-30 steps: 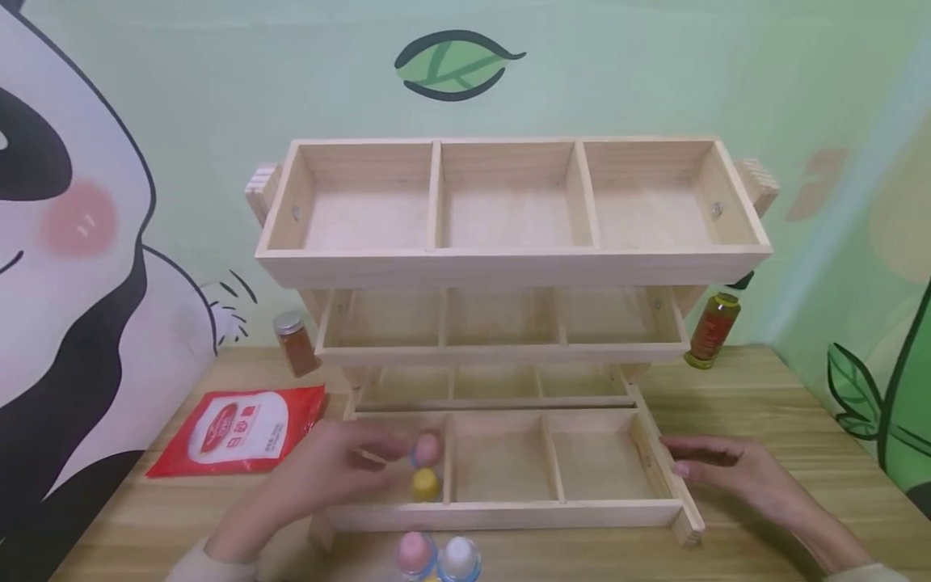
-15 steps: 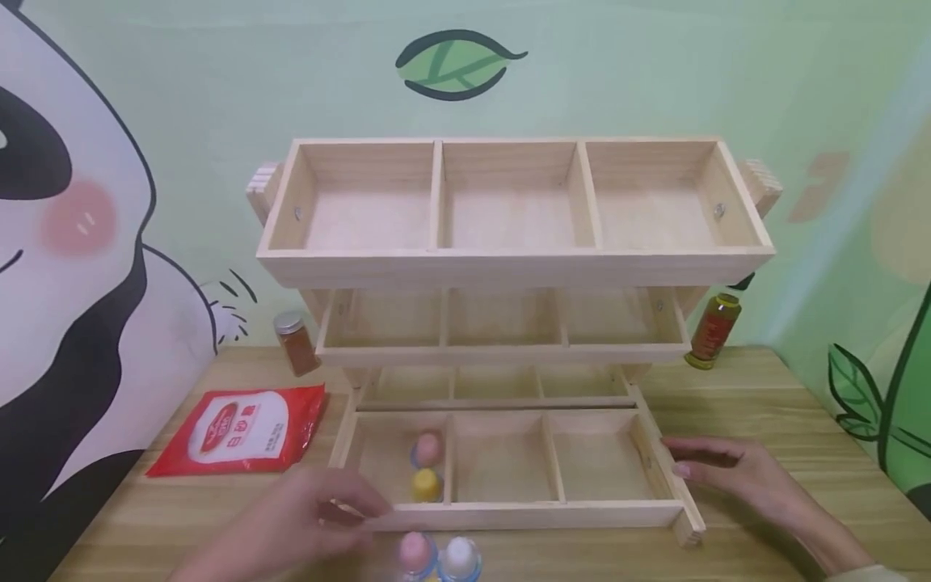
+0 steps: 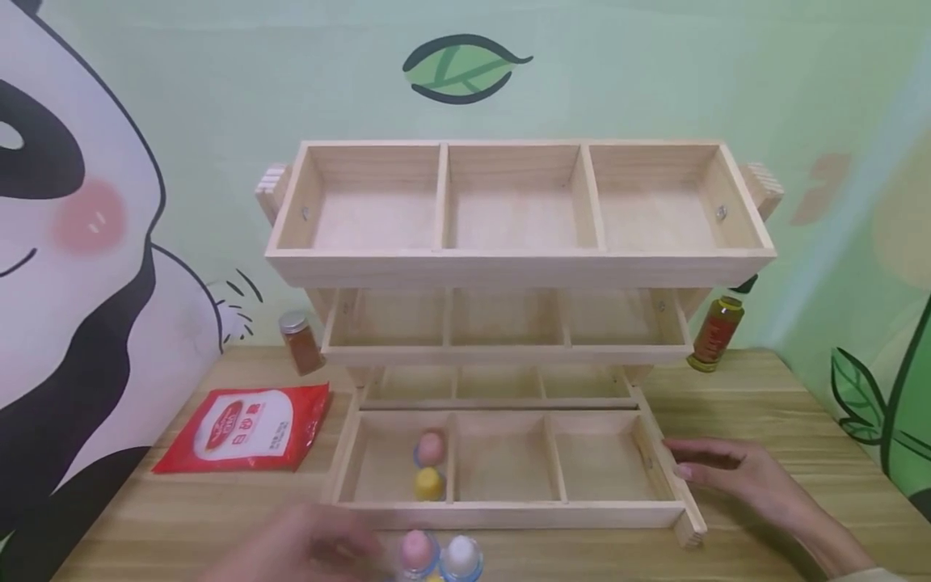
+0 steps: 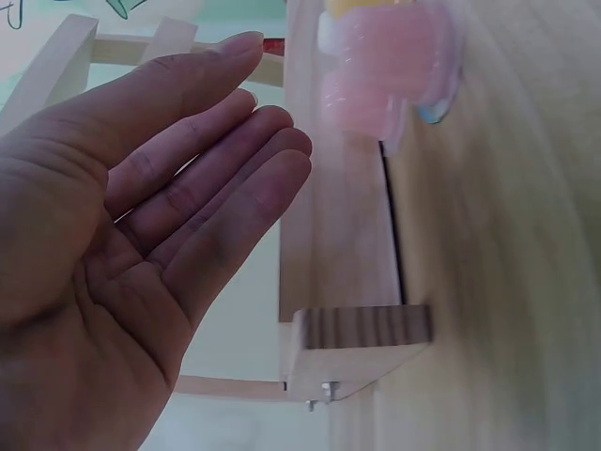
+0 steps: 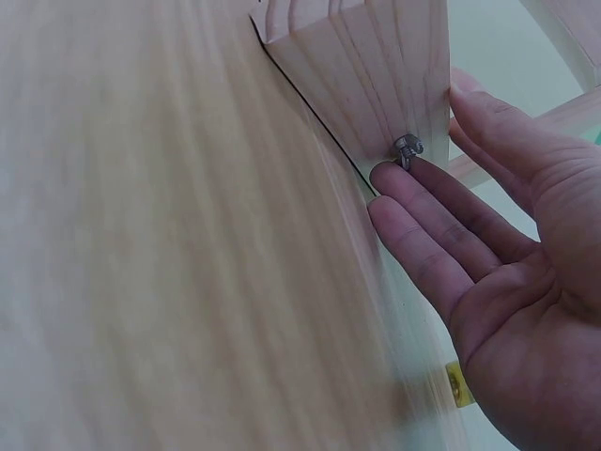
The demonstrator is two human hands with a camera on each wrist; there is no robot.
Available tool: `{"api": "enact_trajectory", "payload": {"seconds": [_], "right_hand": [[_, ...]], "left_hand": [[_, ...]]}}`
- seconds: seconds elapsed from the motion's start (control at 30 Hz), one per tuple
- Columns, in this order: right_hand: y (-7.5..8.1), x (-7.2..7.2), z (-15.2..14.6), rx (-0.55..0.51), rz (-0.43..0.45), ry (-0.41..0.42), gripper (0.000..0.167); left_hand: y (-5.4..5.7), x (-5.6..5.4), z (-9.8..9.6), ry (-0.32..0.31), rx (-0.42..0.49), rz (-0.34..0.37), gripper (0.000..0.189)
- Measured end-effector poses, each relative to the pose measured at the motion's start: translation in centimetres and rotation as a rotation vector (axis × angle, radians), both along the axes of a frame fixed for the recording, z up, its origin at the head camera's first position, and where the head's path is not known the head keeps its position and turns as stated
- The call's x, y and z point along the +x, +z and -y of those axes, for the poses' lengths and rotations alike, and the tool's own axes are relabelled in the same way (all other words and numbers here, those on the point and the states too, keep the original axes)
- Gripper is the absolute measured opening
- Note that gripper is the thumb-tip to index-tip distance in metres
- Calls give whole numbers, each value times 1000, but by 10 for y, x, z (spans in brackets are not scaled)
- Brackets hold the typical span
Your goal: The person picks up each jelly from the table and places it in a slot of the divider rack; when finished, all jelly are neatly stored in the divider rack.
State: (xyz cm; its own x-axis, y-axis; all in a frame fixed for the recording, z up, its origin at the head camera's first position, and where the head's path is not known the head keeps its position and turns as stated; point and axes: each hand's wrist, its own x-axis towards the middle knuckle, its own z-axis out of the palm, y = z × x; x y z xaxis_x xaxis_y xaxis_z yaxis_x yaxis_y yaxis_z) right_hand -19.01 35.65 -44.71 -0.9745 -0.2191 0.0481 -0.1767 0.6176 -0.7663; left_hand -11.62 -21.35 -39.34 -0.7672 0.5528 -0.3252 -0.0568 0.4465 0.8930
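Note:
My left hand, blurred in the head view, is low before the bottom tray's front edge, left of some small capped cups. In the left wrist view its fingers extend loosely with nothing in them. A pink cup and a white cup stand on the table, with a bit of yellow between them. Another pink cup and a yellow cup sit in the left compartment of the bottom tray. My right hand rests its fingertips on the right outer side of the wooden tiered rack, near a bolt.
A red and white packet lies left of the rack. Behind it stands a jar with a silver lid. At the back right is a dark-capped bottle. The rack's tiers each have three compartments.
My left hand has drawn back from the bottom tray's left compartment, down past its front edge toward the cups on the table. The right hand has stayed at the rack's side.

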Motion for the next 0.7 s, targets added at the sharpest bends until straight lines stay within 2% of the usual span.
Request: {"api": "enact_trajectory", "payload": {"seconds": [0.07,0.17,0.4,0.7], "right_hand": [[0,1,0,0,1,-4,38],[0,2,-1,0,2,-8,38],[1,2,-1,-35,3,7,38],[0,2,-1,-32,1,-2,39]], "left_hand": [[-5,0,0,-16,0,-18,28],[-12,1,-1,-26,31,-7,29],[-22,4,-11,-85,159,-36,22],[-27,1,-9,-123,164,-33,17]]}}
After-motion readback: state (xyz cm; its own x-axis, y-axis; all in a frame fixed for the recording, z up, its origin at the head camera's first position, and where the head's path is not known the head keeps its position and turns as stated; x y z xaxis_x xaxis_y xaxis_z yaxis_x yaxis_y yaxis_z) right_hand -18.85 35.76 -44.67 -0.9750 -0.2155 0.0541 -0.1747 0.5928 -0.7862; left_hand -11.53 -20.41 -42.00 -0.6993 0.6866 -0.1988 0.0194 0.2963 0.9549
